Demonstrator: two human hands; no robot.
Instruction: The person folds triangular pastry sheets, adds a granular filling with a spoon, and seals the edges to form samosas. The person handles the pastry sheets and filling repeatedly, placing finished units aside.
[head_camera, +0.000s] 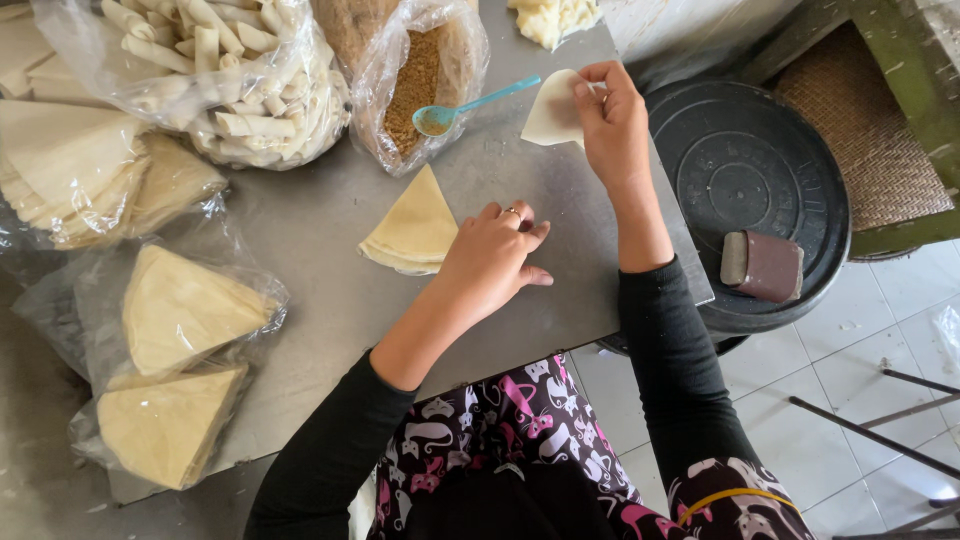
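The grey metal worktable (330, 300) has bare surface between the hands and its near edge, while plastic bags crowd its left and far sides. The left hand (490, 255) rests on the table with fingers loosely curled, holding nothing, its fingertips just beside the small stack of pale triangular pastry wrappers (413, 228). That stack lies flat, its apex pointing away from the person, long axis running near to far. The right hand (608, 115) pinches one thin pale wrapper sheet (550, 110) close to the table's right edge, the sheet hanging leftward from the fingers. A turquoise plastic spoon (470, 106) heaped with brown crumbs sits just left of it, handle pointing right, by the clear bag of brown filling (415, 85)
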